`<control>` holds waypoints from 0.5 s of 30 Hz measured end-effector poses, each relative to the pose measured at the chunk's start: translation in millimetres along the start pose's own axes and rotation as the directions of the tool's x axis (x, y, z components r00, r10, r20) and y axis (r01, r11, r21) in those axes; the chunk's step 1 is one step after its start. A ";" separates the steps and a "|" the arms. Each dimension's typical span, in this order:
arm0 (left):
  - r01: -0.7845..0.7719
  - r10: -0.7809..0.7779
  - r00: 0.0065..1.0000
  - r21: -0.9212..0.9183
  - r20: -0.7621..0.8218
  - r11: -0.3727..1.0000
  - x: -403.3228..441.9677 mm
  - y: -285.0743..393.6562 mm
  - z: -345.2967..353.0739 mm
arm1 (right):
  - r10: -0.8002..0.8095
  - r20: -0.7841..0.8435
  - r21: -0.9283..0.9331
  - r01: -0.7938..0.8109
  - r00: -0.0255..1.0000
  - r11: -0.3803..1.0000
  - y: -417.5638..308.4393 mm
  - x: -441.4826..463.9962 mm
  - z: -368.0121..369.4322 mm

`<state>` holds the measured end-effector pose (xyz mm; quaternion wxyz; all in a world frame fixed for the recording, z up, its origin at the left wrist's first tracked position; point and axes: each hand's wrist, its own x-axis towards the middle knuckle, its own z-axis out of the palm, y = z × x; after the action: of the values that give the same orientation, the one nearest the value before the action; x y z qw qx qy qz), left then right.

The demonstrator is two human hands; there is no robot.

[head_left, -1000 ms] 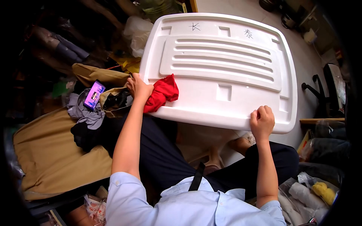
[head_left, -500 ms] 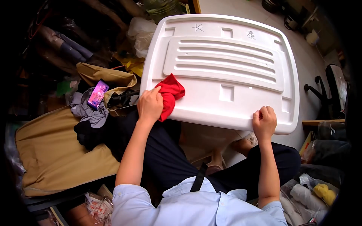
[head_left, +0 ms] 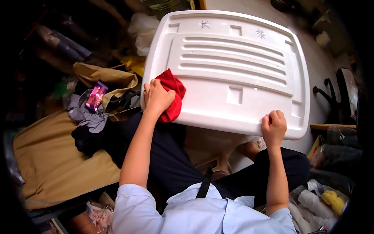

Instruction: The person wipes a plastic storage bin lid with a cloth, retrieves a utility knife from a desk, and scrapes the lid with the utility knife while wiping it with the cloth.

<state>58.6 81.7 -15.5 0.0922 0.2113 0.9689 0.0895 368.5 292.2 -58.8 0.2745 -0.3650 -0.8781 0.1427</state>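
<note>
Head view: my left hand (head_left: 157,96) bunches the red cloth (head_left: 177,93) against the white lid (head_left: 206,91), right at the left edge and a little up from the near left corner. My fingers bend down over it, and part of it puffs out loose past my thumb. My right hand (head_left: 274,124) is curled closed on the near edge, close to the near right corner; whether it pinches the rim or only leans there, I cannot tell.

As I judge it, working the cloth along this edge goes best with the right hand bearing down just enough to keep the lid from rocking. I'd do well to tuck the loose part under my fingers, so that a flat pad meets the surface and nothing trails. Curling the fingertips over the rim should keep contact around the bend. The square recess (head_left: 235,95) and the long grooves (head_left: 233,57) would want one covered fingertip, pushed into their ends. Over the ink marks (head_left: 204,25) by the far edge, light pressure seems wise, as they may smear. Strokes past the left edge need care too: the phone (head_left: 96,96) lies beyond it on grey fabric (head_left: 95,123).
</note>
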 end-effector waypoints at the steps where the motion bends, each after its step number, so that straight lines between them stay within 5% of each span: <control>1: -0.034 0.037 0.998 0.054 -0.049 0.998 7.2 -6.8 10.9 | -0.010 -0.013 0.005 0.010 1.000 1.000 -0.7 0.8 -0.1; 5: 0.015 -0.038 0.978 -0.113 -0.203 0.993 13.7 -10.4 24.9 | -0.022 -0.011 -0.025 0.022 1.000 0.999 4.5 0.2 -0.6; 7: -0.194 0.135 0.913 -0.120 -0.384 0.974 14.8 -26.7 57.9 | 0.004 -0.007 -0.012 -0.005 1.000 1.000 4.2 -0.6 -0.8; 9: -0.193 0.111 0.908 -0.166 -0.405 0.967 -5.2 -2.0 51.5 | -0.002 -0.020 -0.013 0.002 1.000 1.000 3.9 -0.1 -2.5; 11: -0.352 0.269 0.815 -0.070 -0.513 0.933 -21.0 14.6 61.7 | -0.011 -0.045 -0.010 0.011 0.999 1.000 4.7 -0.5 -2.0; 15: -0.577 0.519 0.767 -0.052 -0.378 0.815 -51.8 67.0 76.5 | -0.021 -0.084 0.017 0.023 0.996 1.000 9.0 -2.6 2.9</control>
<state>147.8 129.9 -67.9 -0.0927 0.4580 0.8542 0.2281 373.4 296.4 -66.2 0.3160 -0.3585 -0.8685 0.1319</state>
